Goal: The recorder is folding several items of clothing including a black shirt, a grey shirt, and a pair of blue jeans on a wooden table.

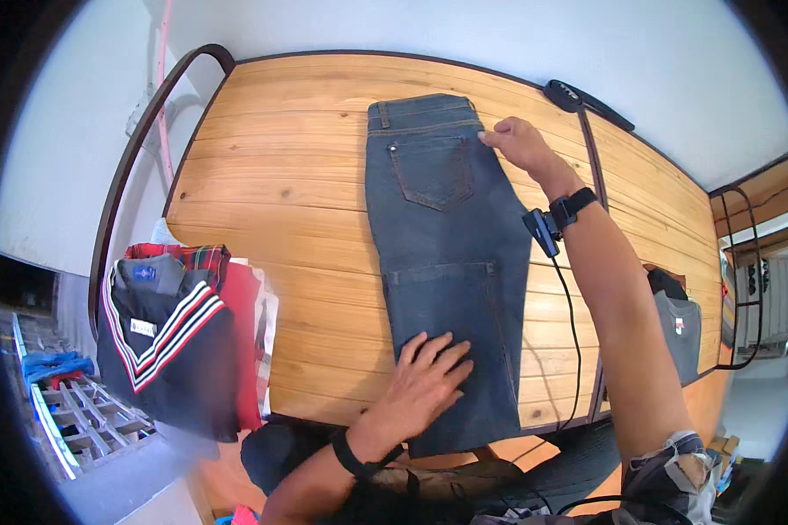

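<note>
A pair of dark blue denim jeans (443,223) lies folded lengthwise on the wooden tabletop (289,197), waistband at the far side and a back pocket facing up. One leg is turned up, so its hem lies across the thigh area. With thumb and fingers, my right hand (519,144) pinches the outer edge just below the waistband. My left hand (430,377) rests flat with fingers spread on the lower part of the jeans, near the table's front edge, where the fabric hangs slightly over.
At the left stands a stack of folded clothes, topped by a dark V-neck garment (171,354) with striped trim. A grey folded shirt (679,328) lies at the right. A black device (565,95) sits at the back edge. A cable (574,341) runs from my right wrist.
</note>
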A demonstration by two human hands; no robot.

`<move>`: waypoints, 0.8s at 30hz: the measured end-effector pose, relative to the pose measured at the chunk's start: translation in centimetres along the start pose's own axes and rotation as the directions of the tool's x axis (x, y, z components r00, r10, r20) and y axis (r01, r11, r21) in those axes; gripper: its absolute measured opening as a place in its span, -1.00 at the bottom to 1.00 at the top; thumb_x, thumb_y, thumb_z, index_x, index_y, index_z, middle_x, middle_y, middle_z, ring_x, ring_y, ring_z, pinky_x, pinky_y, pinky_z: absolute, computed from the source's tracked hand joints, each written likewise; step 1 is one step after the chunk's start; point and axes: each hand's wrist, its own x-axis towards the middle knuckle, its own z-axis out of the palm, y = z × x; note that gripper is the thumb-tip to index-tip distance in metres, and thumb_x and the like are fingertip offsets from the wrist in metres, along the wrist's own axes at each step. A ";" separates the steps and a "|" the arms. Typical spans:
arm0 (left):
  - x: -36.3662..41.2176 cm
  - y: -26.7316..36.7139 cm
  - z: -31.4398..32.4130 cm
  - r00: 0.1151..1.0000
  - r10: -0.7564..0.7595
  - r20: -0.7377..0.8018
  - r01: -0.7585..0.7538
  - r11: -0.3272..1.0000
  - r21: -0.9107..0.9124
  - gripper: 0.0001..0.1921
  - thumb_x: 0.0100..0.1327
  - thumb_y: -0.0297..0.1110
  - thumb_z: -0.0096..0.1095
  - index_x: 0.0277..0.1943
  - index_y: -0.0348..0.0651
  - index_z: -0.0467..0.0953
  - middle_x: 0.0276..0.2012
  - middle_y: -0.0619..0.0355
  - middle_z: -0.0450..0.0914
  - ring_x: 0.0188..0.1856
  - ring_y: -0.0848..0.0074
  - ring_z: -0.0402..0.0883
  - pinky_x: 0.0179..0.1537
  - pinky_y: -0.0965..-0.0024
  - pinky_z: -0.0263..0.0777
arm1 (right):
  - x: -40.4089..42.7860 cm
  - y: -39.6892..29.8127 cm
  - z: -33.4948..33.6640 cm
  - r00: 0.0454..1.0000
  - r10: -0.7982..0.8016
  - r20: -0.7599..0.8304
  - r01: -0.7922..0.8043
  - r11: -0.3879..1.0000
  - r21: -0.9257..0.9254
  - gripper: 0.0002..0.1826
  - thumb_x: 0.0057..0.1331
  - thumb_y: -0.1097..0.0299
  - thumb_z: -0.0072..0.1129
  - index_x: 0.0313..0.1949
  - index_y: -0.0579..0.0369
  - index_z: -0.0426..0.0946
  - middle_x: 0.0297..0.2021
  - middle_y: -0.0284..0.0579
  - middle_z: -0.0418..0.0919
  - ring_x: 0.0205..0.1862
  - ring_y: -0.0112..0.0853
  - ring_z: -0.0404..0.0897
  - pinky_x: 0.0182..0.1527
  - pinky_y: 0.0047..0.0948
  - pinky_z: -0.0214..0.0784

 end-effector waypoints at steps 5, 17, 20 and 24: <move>0.9 -0.5 -0.3 1.000 -0.020 0.019 0.022 0.995 -0.097 -0.53 0.18 -0.27 0.42 0.17 -0.11 0.57 0.33 0.11 0.41 0.42 0.20 0.25 0.44 -0.06 0.01 | 5.3 2.1 3.2 0.995 0.043 -0.091 -0.038 0.997 0.061 -0.14 0.25 -0.12 0.36 0.17 0.56 0.46 0.03 0.35 0.61 0.09 -0.02 0.64 0.15 -0.23 0.45; 0.5 -0.7 0.2 0.999 -0.037 -0.005 0.036 0.988 -0.151 -0.52 0.16 -0.28 0.42 0.16 -0.15 0.56 0.31 0.11 0.45 0.39 0.19 0.29 0.41 -0.05 0.06 | 1.4 -4.6 -1.3 0.963 -0.253 0.091 0.140 0.760 0.634 -0.67 0.18 0.40 0.36 -0.07 0.27 0.62 -0.25 -0.13 0.69 -0.16 -0.40 0.65 -0.02 -0.44 0.47; 0.6 -0.8 0.0 0.999 -0.036 -0.036 0.031 0.990 -0.138 -0.52 0.15 -0.30 0.43 0.15 -0.19 0.57 0.25 0.07 0.49 0.35 0.16 0.34 0.38 0.01 0.11 | -4.5 -8.3 -5.4 0.872 -0.477 0.107 0.386 0.805 0.450 -0.66 0.18 0.41 0.36 -0.05 0.24 0.63 -0.27 -0.18 0.68 -0.15 -0.43 0.63 0.02 -0.46 0.45; 0.5 -0.6 -1.7 0.945 -0.320 -0.071 0.227 0.795 -0.563 -0.60 0.31 -0.23 0.34 0.13 -0.23 0.56 0.16 -0.04 0.57 0.19 0.15 0.52 0.20 0.10 0.41 | -15.2 -12.5 -9.0 0.895 -0.352 0.275 0.221 0.884 0.412 -0.46 0.46 0.10 0.09 0.25 0.25 0.38 0.08 0.25 0.58 0.11 0.04 0.59 0.16 -0.04 0.46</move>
